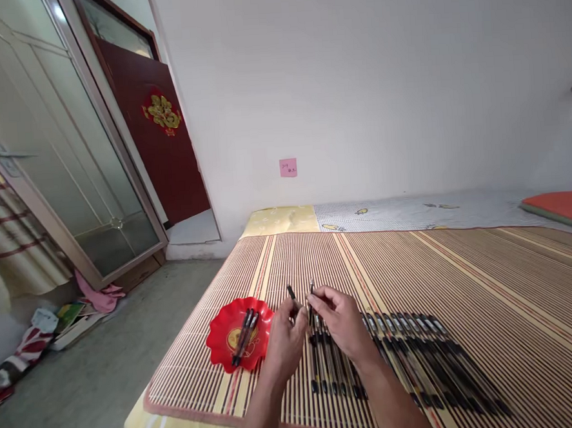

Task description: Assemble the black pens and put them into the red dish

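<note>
A white wall [380, 92] and a dark red door [167, 169] rise beyond grey floor [167, 324].

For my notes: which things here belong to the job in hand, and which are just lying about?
In the job:
Black pen part, left hand
Slim pen part, right hand
Laid-out pens
Red dish; pens in it
Striped mat underneath

Lying about:
Pink cloth
Orange item
</note>
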